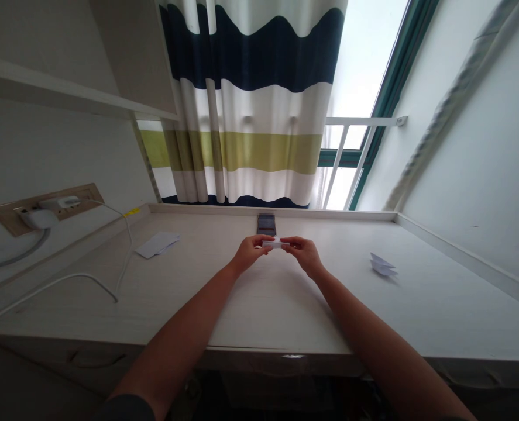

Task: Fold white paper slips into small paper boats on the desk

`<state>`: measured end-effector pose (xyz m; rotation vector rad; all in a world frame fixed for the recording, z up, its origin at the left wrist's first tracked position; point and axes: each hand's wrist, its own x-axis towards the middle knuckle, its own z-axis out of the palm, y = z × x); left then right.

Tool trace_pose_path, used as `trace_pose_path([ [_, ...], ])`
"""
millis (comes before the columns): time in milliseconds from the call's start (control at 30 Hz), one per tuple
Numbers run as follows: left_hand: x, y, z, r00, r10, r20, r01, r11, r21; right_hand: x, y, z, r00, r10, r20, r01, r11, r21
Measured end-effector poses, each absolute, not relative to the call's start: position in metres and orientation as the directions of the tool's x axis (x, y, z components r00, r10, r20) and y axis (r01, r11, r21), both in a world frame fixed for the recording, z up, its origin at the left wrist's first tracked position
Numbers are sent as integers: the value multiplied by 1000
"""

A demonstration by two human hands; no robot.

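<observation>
Paper (275,244), folded small, is pinched at opposite ends by the left hand (247,254) and right hand (305,255), likely for steadiness, near the phone (267,224) towards the worktop (277,310)'s back edge.

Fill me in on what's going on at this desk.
A person's left hand and right hand hold a small white piece, apparently folded paper, by its two ends over the desk. A phone-like device is just beyond the hands. Some white paper lies to the left, and a folded paper shape sits to the right, both untouched.
</observation>
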<state>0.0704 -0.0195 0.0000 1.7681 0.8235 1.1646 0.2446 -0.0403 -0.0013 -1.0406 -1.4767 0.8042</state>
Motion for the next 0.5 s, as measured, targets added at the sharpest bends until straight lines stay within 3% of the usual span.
trace_pose_path([
  [300,72,-21,1,241,832,500,219,-549,807,243,-41,-1,1,922,388,168,383,-908],
  [500,73,-22,4,190,854,485,216,-518,828,243,-40,-1,-6,905,425,191,418,-888],
])
